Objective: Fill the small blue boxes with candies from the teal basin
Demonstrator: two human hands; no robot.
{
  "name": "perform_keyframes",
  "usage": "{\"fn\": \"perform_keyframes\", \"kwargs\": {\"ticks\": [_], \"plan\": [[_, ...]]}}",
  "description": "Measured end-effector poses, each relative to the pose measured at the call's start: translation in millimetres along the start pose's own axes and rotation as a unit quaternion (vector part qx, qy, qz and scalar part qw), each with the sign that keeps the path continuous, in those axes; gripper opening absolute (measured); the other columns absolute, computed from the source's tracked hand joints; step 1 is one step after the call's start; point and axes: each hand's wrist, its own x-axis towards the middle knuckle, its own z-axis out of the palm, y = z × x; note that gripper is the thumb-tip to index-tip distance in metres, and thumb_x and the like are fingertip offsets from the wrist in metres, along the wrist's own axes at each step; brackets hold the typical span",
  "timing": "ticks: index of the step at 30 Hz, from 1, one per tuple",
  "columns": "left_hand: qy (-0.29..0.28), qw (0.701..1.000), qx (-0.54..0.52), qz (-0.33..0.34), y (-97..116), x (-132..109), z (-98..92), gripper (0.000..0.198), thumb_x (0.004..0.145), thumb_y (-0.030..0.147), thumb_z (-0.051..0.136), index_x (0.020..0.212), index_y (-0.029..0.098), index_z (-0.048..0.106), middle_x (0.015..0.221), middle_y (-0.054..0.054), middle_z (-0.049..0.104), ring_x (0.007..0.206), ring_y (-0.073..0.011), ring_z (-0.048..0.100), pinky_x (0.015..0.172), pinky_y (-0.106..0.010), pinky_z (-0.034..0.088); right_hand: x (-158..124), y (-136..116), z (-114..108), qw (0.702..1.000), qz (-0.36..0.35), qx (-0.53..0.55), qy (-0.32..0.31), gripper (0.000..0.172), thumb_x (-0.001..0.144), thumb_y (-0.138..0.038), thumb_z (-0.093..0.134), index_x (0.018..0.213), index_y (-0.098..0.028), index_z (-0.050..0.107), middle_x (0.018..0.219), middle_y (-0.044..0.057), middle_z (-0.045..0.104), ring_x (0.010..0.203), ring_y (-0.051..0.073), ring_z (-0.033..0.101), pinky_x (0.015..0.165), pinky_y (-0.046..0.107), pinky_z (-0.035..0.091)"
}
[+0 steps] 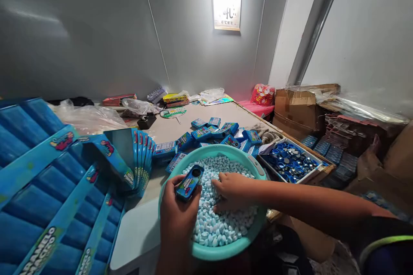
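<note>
My left hand [179, 217] is closed around a small blue tin [189, 184] with a round dark opening at its top end. It holds the tin tilted over the left side of a turquoise basin [222, 254]. Pale blue and white candies [222, 234] fill the basin. Into them reaches my right hand [234, 191], palm down, with thumb and fingers apart. Its fingertips are partly sunk among the candies, so whether any lie under the palm is hidden.
Blue display boxes [38, 189] are stacked at left. Several blue tins [200, 133] lie scattered behind the basin. A white tray [318, 167] of blue and silver round caps stands right. Cardboard boxes [295, 109] and plastic-wrapped piles line the right side.
</note>
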Motion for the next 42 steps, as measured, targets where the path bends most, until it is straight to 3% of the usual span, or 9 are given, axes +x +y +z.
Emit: {"fn": "perform_keyframes", "kwargs": {"ticks": [5,9,13,16,21,24,32,38,42], "plan": [[-0.029,1.000,0.011,0.003,-2,4,4.1,0.057,0.070,0.048,0.081,0.113,0.019,0.059,0.102,-0.010,0.072,0.092,-0.0273,0.075,0.082,-0.038,0.061,-5,-7,-4,0.999,0.008,0.052,0.000,0.044,0.085,-0.050,0.078,0.112,-0.015,0.072,0.105,0.016,0.073,0.086,0.030,0.071,0.074,0.036,0.053],[-0.046,0.998,0.030,0.000,-1,7,8.6,0.058,0.070,0.051,0.079,0.115,0.019,0.061,0.104,-0.009,0.073,0.097,-0.0286,0.074,0.084,-0.039,0.060,-5,-12,-5,0.995,0.054,0.083,-0.015,0.030,0.090,-0.043,0.072,0.104,-0.017,0.074,0.093,0.011,0.074,0.084,0.026,0.069,0.069,0.031,0.045],[-0.045,0.995,0.092,0.010,-3,9,8.6,0.057,0.072,0.055,0.076,0.116,0.022,0.065,0.109,-0.009,0.074,0.099,-0.0302,0.073,0.086,-0.041,0.059,0,-8,-12,0.971,0.111,0.204,0.054,0.016,0.088,-0.030,0.071,0.097,-0.017,0.075,0.078,0.003,0.068,0.073,0.018,0.060,0.062,0.027,0.036],[-0.058,0.991,0.112,0.038,-9,12,6.8,0.058,0.076,0.059,0.073,0.121,0.024,0.066,0.116,-0.010,0.073,0.105,-0.0323,0.072,0.091,-0.044,0.058,9,-3,-20,0.908,0.136,0.362,0.161,0.009,0.086,-0.024,0.064,0.082,-0.017,0.068,0.064,-0.003,0.057,0.060,0.012,0.049,0.056,0.024,0.033],[-0.135,0.982,0.100,0.083,-23,19,7.1,0.056,0.082,0.062,0.067,0.124,0.025,0.069,0.124,-0.011,0.073,0.117,-0.0337,0.070,0.101,-0.048,0.056,39,-11,-39,0.711,0.111,0.611,0.330,0.025,0.080,-0.044,0.060,0.073,-0.022,0.052,0.056,-0.006,0.043,0.048,0.010,0.039,0.044,0.023,0.030],[-0.132,0.981,0.101,0.098,-24,18,10.1,0.054,0.083,0.064,0.065,0.121,0.026,0.071,0.124,-0.010,0.073,0.116,-0.0341,0.070,0.102,-0.050,0.056,53,-20,-49,0.643,0.111,0.655,0.381,0.028,0.073,-0.049,0.064,0.076,-0.023,0.054,0.055,-0.006,0.045,0.047,0.011,0.040,0.043,0.024,0.029],[-0.154,0.971,0.108,0.150,-17,10,10.9,0.044,0.086,0.058,0.069,0.120,0.029,0.074,0.118,-0.004,0.076,0.110,-0.0295,0.072,0.093,-0.041,0.059,56,-19,-40,0.560,0.114,0.729,0.377,0.015,0.071,-0.039,0.060,0.076,-0.025,0.058,0.061,-0.004,0.051,0.055,0.015,0.049,0.054,0.027,0.042],[-0.090,0.959,0.109,0.244,-5,0,9.4,0.040,0.095,0.047,0.068,0.128,0.024,0.069,0.118,-0.007,0.074,0.111,-0.0264,0.071,0.096,-0.037,0.058,51,-26,-37,0.544,0.067,0.747,0.376,0.017,0.068,-0.039,0.062,0.072,-0.024,0.058,0.067,-0.001,0.059,0.061,0.017,0.057,0.062,0.030,0.049],[-0.082,0.954,0.128,0.257,-1,-2,15.9,0.039,0.099,0.048,0.064,0.127,0.022,0.067,0.118,-0.009,0.073,0.111,-0.0269,0.070,0.097,-0.038,0.057,51,-26,-38,0.534,0.074,0.746,0.392,0.015,0.067,-0.038,0.064,0.069,-0.024,0.058,0.065,-0.001,0.060,0.057,0.016,0.054,0.060,0.030,0.048]]}}
